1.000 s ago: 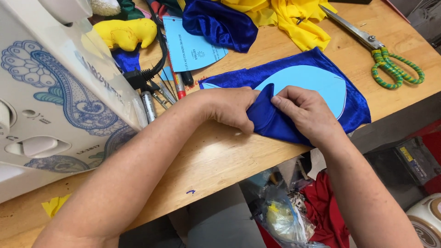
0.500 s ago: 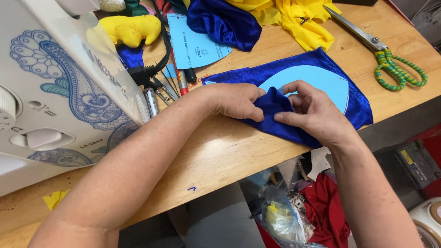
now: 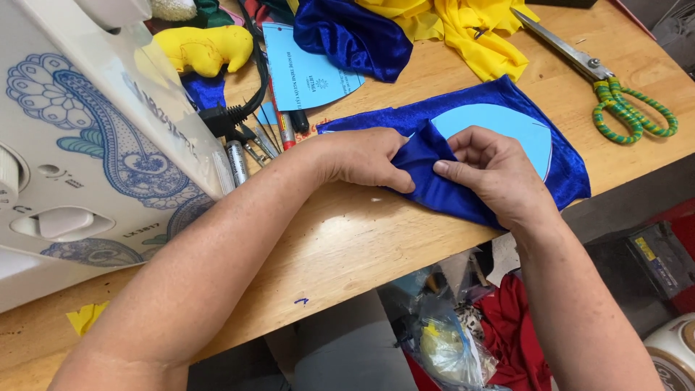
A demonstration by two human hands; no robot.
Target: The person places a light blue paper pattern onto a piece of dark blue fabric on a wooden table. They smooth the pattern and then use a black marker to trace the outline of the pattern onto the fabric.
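At the desk's left end stands a white sewing machine with blue paisley print [image 3: 87,145]. Beside it, the left hand [image 3: 365,156] has slid further over the shiny royal-blue satin fabric piece [image 3: 463,195] near the wooden desk's [image 3: 340,246] front edge, fingers pinched on a raised fold. The right hand [image 3: 492,174] has shifted too, its thumb and fingers now closed on the same fold, which has grown and stands higher than a second ago. Under it lies the light-blue rounded paper pattern [image 3: 507,127], partly covered. At the far right edge rest steel scissors with green-and-yellow wrapped handles [image 3: 615,94].
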